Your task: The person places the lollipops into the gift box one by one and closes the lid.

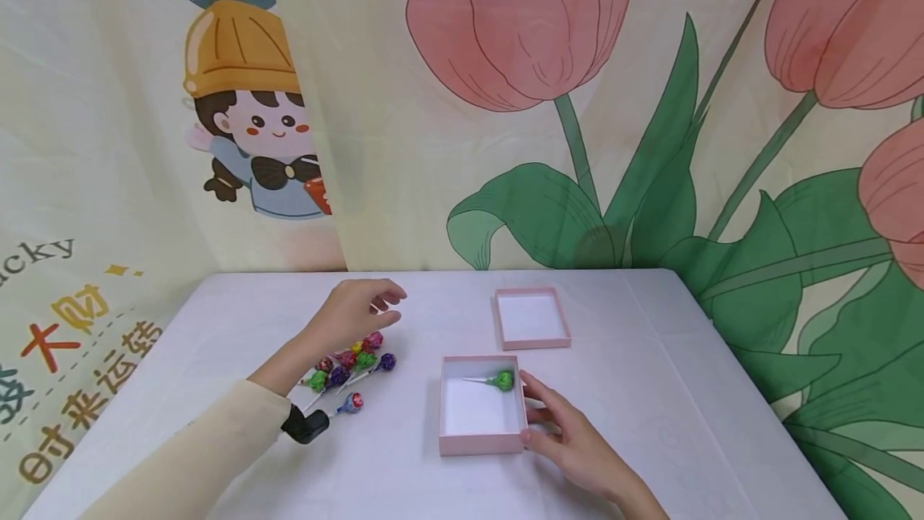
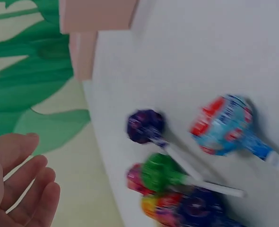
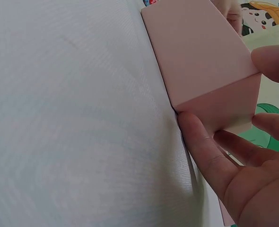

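Left hand: empty, fingers loosely bent, lollipops near, below. Right hand: part-open, fingertips contacting pink box's right side.

Studio-like space, white-covered table, tulip-print backdrop

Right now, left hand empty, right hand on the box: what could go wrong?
1. The bunched lollipops have crossing sticks in the left wrist view; picking one could drag others.
2. In the head view, the blue lollipop appears close to the black device; lowering the left hand might knock it.
3. The right hand touches the pink box at its right side; a push might slide it and roll the green lollipop inside.
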{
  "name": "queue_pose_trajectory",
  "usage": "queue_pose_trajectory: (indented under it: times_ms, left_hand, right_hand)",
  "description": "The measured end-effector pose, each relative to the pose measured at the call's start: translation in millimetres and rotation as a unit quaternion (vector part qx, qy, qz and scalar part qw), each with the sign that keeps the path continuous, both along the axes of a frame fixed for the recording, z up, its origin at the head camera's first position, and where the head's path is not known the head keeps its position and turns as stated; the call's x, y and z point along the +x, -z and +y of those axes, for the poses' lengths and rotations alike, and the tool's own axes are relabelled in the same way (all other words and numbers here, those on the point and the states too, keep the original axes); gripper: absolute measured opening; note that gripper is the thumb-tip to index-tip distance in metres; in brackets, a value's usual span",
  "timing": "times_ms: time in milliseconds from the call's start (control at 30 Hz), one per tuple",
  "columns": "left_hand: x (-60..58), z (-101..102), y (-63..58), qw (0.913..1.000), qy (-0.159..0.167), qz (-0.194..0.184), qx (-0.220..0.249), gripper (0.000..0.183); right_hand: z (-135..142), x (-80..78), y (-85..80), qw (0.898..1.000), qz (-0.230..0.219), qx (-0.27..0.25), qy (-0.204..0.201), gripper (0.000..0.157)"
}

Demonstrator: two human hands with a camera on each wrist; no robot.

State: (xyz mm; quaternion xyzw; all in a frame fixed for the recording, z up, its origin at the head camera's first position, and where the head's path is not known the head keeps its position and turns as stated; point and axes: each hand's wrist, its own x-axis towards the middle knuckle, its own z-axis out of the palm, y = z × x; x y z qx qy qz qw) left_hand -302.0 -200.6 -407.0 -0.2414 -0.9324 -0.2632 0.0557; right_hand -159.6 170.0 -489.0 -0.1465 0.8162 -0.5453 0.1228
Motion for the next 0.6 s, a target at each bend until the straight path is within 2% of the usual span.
queue_pose_trajectory:
  times_ms: [300, 600]
  left_hand:
    - [-12.9, -29, 27.6, 0.9985, -0.013, -0.044, -0.032, 0.031]
    - [-17.4, -38, 33.7, 0.9942, -0.018, -0.093, -0.051, 0.030]
  right_hand:
    - [0, -0.3, -0.9, 1.000, 0.005, -0.014, -0.003, 0.076]
    - [-1, -0.8, 1.4, 1.000, 0.003, -0.002, -0.002, 0.076]
